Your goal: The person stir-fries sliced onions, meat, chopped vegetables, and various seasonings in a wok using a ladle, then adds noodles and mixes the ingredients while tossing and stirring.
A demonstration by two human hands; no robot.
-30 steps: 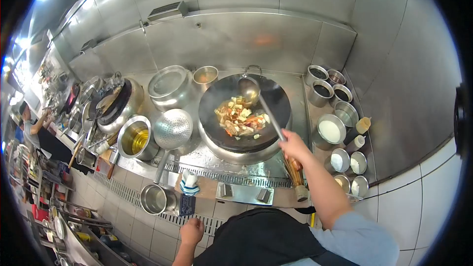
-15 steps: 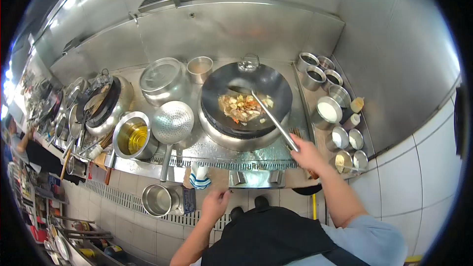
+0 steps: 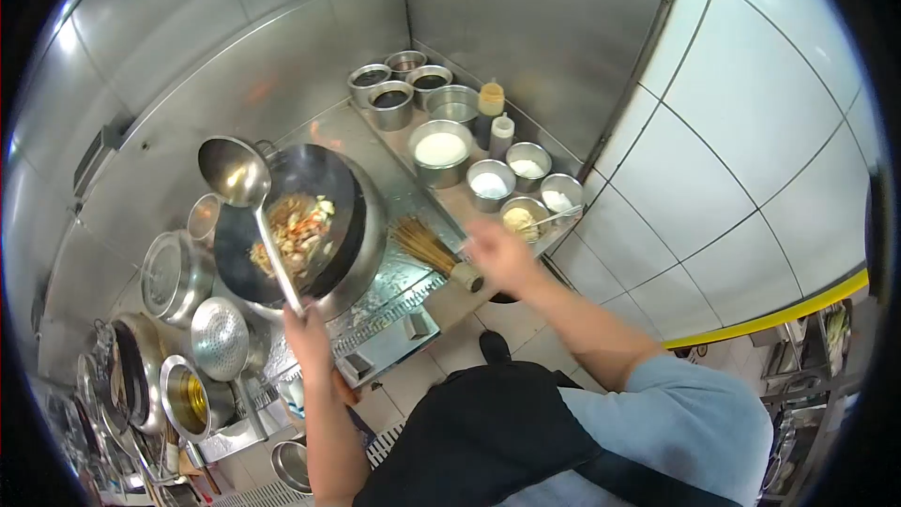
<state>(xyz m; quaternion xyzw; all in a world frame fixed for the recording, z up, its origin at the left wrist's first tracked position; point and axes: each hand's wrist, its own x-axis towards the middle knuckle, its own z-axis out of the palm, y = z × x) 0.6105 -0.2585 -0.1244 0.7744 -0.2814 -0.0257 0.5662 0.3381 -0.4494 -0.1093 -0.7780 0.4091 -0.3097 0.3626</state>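
left hand (image 3: 308, 345) grips the ladle (image 3: 279, 260) by its handle end, at the wok's (image 3: 236, 258) six o'clock; its bowl (image 3: 228, 169) sits at ten. stiff, probably bowl-heavy, best held firmly there. right hand (image 3: 504, 255), brush (image 3: 424, 244) at its nine: blurred, grip unclear.

To my left I see a round silver strainer full of little holes (image 3: 219, 339), near a shiny silver pot (image 3: 225, 406) with yellow oil (image 3: 196, 400) in it. A wide silver pot with a round top (image 3: 167, 275) sits close by too. To my right are big white wall tiles (image 3: 741, 131) with a bright yellow strip (image 3: 779, 310) along the bottom.
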